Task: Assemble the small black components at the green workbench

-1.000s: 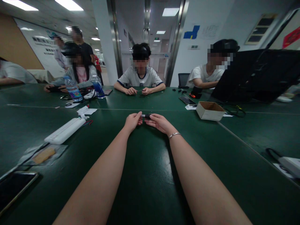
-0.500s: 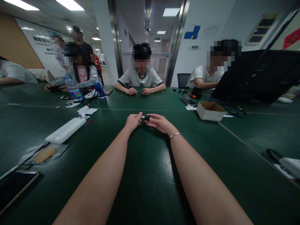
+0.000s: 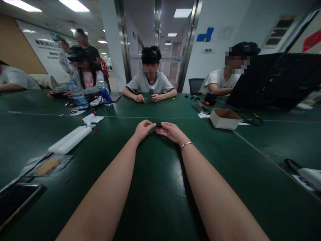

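Observation:
Both my arms stretch forward over the dark green table (image 3: pixel 155 187). My left hand (image 3: pixel 142 130) and my right hand (image 3: pixel 171 131) meet at the table's middle, fingers pinched together on a small black part (image 3: pixel 158 125) held between them. The part is mostly hidden by my fingertips, and I cannot make out what it is. A thin bracelet (image 3: pixel 187 144) sits on my right wrist.
A white power strip (image 3: pixel 70 139) and a plastic bag (image 3: pixel 45 165) lie at left, a phone (image 3: pixel 15 199) at the near left edge. An open cardboard box (image 3: pixel 224 118) and a black laptop (image 3: pixel 276 80) stand at right. Water bottles (image 3: pixel 78 96) and several seated people line the far side.
My fingers have shifted slightly on the small part; the left fingertips have closed in nearer to the right hand. The arms have stayed in place.

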{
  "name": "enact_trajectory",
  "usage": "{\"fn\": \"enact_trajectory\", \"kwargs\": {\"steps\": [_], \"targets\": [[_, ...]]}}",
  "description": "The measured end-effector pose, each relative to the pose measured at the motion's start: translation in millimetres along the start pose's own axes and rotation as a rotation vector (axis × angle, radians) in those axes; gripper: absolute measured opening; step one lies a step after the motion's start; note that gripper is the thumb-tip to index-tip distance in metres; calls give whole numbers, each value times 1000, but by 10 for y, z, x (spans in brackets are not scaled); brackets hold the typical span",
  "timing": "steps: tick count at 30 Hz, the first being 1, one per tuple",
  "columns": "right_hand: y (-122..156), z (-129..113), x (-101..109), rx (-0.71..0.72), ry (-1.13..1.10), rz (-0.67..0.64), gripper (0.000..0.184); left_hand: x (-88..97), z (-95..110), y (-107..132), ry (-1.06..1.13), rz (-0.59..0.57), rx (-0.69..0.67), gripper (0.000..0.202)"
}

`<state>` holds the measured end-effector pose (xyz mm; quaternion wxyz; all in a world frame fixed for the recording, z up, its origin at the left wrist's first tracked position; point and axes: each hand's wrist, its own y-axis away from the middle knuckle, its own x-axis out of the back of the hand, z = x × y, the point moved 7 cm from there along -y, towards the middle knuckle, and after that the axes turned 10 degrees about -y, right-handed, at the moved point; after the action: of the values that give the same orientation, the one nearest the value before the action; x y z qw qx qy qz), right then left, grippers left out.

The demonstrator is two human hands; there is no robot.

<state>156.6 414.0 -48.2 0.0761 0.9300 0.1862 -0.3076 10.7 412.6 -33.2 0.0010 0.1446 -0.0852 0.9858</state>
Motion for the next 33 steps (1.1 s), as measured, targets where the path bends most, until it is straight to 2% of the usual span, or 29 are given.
{"fn": "enact_trajectory", "kwargs": {"steps": [4,12,17,20,33], "targets": [[4,2,-3,-3,23,29,16,17,74,24,35,-4,-74,33],[31,-9,-37,-8,40,25,17,22,77,35,15,25,-35,31],[16,-6,-23,-3,45,12,14,0,20,19,20,6,64,22],[11,-5,-18,-3,45,12,16,-3,23,6,19,15,62,17],[14,3,-27,-5,64,8,15,-36,57,24,5,5,20,18]]}}
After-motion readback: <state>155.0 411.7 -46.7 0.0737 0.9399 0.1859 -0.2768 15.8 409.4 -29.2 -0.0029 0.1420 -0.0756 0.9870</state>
